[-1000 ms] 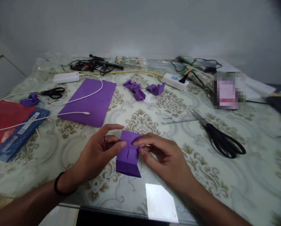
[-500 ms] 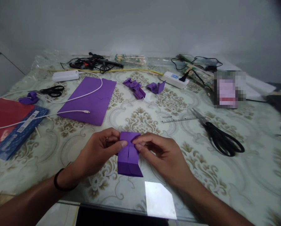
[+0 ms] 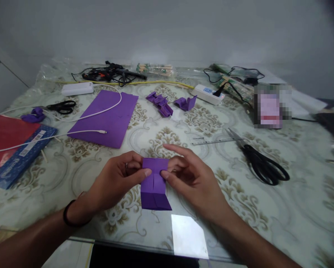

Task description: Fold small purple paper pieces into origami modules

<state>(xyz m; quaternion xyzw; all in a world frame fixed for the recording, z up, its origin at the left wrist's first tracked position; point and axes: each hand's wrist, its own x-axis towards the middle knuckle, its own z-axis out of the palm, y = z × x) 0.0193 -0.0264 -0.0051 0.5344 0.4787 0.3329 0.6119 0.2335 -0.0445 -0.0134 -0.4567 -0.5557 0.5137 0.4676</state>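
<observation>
A folded purple paper strip [image 3: 155, 182] is held between both hands near the table's front edge. Its lower part bends at a crease and a slit runs down its middle. My left hand [image 3: 122, 173] pinches the left edge, thumb on top and fingers behind. From the right, my right hand [image 3: 193, 178] grips the other edge with its thumb on top; its index finger is raised off the paper and the other fingers are partly hidden behind. Beyond lie a pleated purple paper piece [image 3: 160, 104], a smaller folded piece [image 3: 186, 103] and flat purple sheets [image 3: 105, 117].
Large black-handled scissors [image 3: 264, 163] lie at right beside a clear ruler [image 3: 211, 141]. Smaller scissors [image 3: 62, 107], a white cable [image 3: 100, 131] and a red-and-blue packet [image 3: 18, 149] are at left. A power strip [image 3: 208, 94] and glue gun [image 3: 113, 72] sit at the back.
My right index finger has lifted off the paper and stretched out upward, while the right thumb stays on the edge. The left hand's pinch looks unchanged.
</observation>
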